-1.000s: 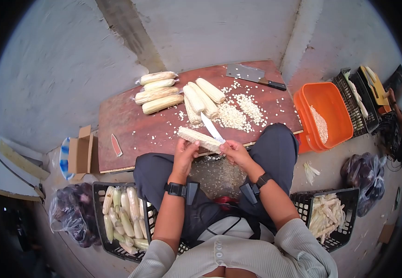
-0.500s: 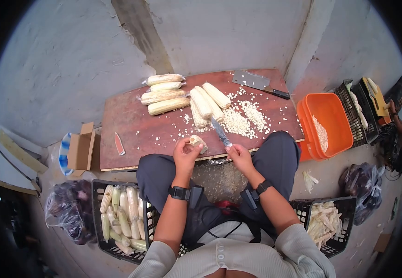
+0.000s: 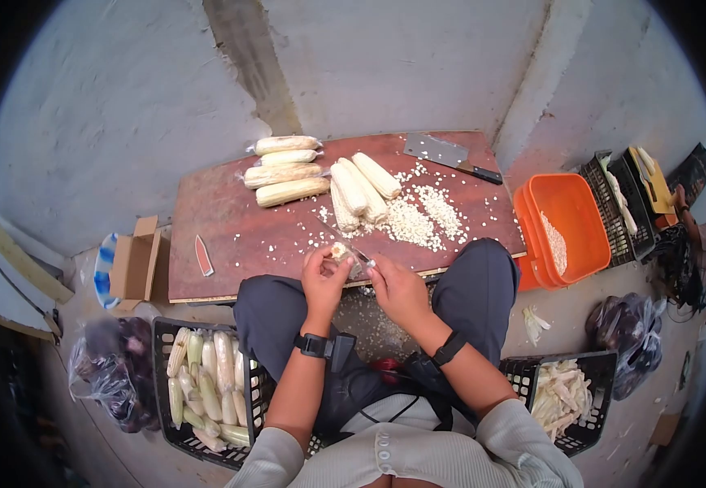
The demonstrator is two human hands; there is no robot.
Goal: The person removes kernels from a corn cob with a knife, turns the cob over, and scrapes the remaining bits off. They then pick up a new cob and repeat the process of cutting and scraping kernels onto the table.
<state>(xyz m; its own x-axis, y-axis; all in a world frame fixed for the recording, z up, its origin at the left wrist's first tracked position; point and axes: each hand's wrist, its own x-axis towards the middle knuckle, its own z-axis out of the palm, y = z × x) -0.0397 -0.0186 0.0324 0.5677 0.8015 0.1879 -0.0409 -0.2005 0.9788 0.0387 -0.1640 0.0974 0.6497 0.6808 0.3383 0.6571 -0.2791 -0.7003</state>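
Observation:
My left hand (image 3: 323, 278) is closed round a short piece of corn cob (image 3: 338, 250), just past the near edge of the wooden board table (image 3: 243, 236). In my right hand (image 3: 399, 291) is a knife (image 3: 355, 252), its thin blade slanting up and left across the cob piece. Beyond the hands, several peeled corn cobs (image 3: 354, 189) lie stacked at mid-table, beside heaps of loose kernels (image 3: 412, 224). Several plastic-wrapped cobs (image 3: 292, 193) sit in a row to the left.
A cleaver (image 3: 438, 151) lies at the table's far right, and a red-and-white pointed piece (image 3: 204, 255) at its left. An orange bin (image 3: 584, 248) holds kernels. Black crates carry cobs (image 3: 206, 382) on my left and husks (image 3: 562, 394) on my right. Another person's arm (image 3: 688, 215) shows far right.
My right hand has moved left, close to my left hand. The knife has swung from pointing toward the stacked cobs to lying across the cob piece.

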